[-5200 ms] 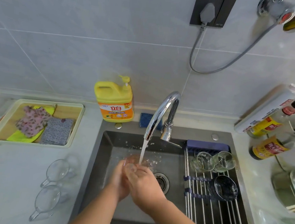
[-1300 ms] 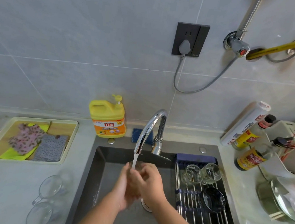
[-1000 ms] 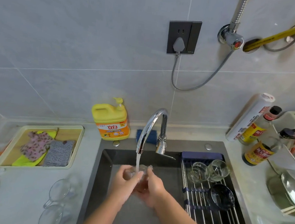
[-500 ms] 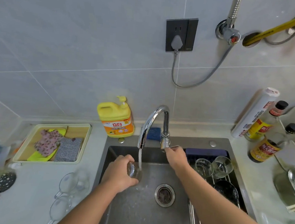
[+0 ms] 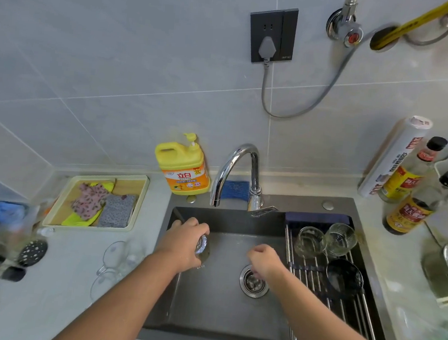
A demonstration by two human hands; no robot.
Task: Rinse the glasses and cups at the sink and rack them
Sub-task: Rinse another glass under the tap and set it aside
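Left hand (image 5: 184, 243) wraps round the small clear glass (image 5: 202, 245), left of the round steel drain (image 5: 253, 283), forearm angled inward; right hand (image 5: 265, 260) hangs loosely curled, empty, just over that drain.

Both bare forearms reach in from the lower edge, the left from about 7 o'clock and the right from about 5 o'clock, converging toward the centre. The left hand (image 5: 184, 243), back up, curls its fingers round a small glass (image 5: 202, 245). The right hand (image 5: 263, 260), at its 3 o'clock and apart from it, hangs palm down, fingers loosely curled, holding nothing.
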